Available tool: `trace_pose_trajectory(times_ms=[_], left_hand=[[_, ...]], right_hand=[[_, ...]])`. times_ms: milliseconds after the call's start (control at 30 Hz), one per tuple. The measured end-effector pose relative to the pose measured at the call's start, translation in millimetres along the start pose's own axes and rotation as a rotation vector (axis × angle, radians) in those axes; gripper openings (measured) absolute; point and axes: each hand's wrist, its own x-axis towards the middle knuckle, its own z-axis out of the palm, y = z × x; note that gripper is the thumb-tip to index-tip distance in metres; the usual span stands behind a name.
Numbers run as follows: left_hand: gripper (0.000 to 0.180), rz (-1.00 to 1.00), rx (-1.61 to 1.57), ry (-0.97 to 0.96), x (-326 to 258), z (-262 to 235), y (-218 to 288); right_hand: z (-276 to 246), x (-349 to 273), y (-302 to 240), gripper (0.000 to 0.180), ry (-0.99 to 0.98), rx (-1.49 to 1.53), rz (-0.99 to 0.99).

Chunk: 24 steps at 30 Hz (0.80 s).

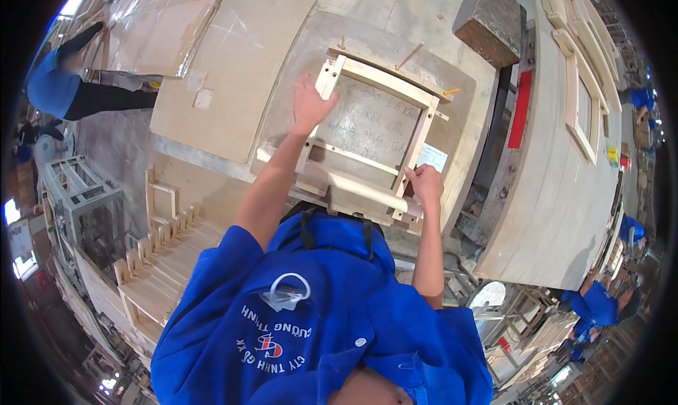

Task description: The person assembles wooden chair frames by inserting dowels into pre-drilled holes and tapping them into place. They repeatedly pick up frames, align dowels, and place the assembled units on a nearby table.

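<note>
A pale wooden frame (385,76) of rails and uprights lies flat on a worn workbench (311,45) in front of me. My left hand (309,103) reaches out with fingers spread and rests against the frame's left upright near its far corner. My right hand (425,182) is closed around the frame's right upright close to the near rail. A small wooden dowel (408,56) lies on the bench just beyond the frame.
A stack of similar wooden frames (159,264) stands at my lower left. A dark block (489,22) sits at the bench's far right, beside a red strip (522,108). A long pale panel (565,186) runs along the right. Other people in blue stand at far left (53,84) and lower right (597,306).
</note>
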Motion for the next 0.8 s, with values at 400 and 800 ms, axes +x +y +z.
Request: trace_pose_trajectory(times_ms=[400, 800], left_hand=[[0.069, -0.028, 0.014, 0.004, -3.2, 6.5, 0.7], [0.070, -0.083, -0.029, -0.033, -0.6, 8.1, -2.3]], right_hand=[[-31.4, 124.4, -127.3, 0.059, -0.478, 1.754, 0.213], [-105.8, 147.4, -195.7, 0.012, -0.537, 2.252, 0.111]])
